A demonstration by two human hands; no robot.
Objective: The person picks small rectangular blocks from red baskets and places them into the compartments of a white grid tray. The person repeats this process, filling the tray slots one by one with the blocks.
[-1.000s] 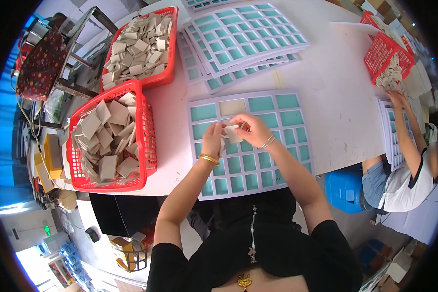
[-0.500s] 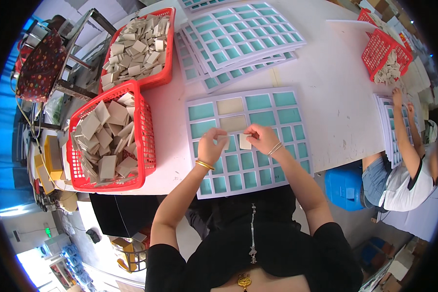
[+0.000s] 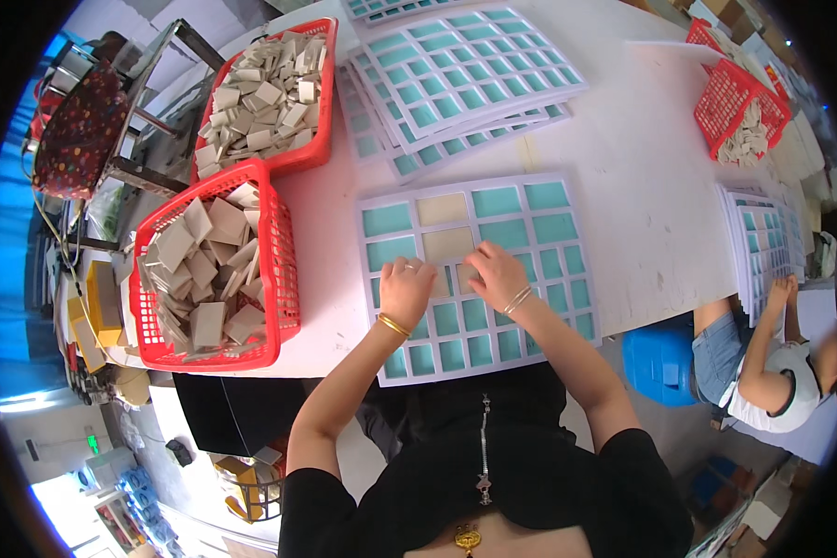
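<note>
A white grid board [image 3: 391,197] with turquoise-backed compartments lies before me on the table. Two larger beige tiles [image 3: 444,209] fill adjoining compartments of its upper rows. Just below them, my left hand [image 3: 407,296] has its curled fingers closed at a small beige tile [image 3: 441,283], which sits in a compartment. At the compartment to the right, my right hand [image 3: 498,277] pinches another small tile [image 3: 468,277], partly covered by the fingers. Whether that second tile lies fully flat is hidden.
Red baskets of beige tiles stand to the left, one near [image 3: 272,270] and one farther back [image 3: 329,93]. Behind the board lies a stack of similar grid boards [image 3: 474,70]. At the right, another person [image 3: 777,381] sits beside boards and a red basket [image 3: 730,107].
Both small tiles have gone from my fingertips above the board down into neighbouring compartments, my fingers still on them. The other person's hands have drawn back toward their body.
</note>
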